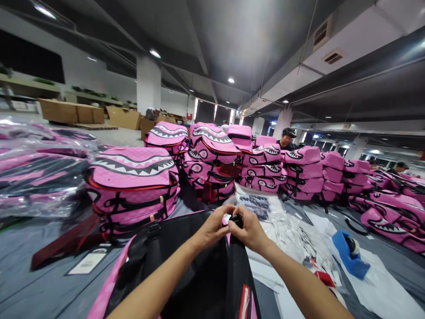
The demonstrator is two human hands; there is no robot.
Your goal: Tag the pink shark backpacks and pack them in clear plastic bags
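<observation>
A pink and black backpack (186,266) lies in front of me with its black back panel and shoulder straps upward. Both hands meet near its top edge. The fingers of my right hand (250,230) are closed round a bunched part of the black strap (236,220). Close beside it, my left hand (214,227) is pinched, thumb and fingertips touching the right hand's. A small white bit (226,219) shows between the left fingers; what it is I cannot make out. A red and white label (244,301) sits low on the strap.
Pink shark-mouth backpacks (133,186) stand stacked across the table (20,266). Plastic-wrapped bags (40,177) lie left, near a white hang tag (88,261). On the right are clear plastic bags (292,235) and a blue tape dispenser (348,254). A person (287,138) is behind the stacks.
</observation>
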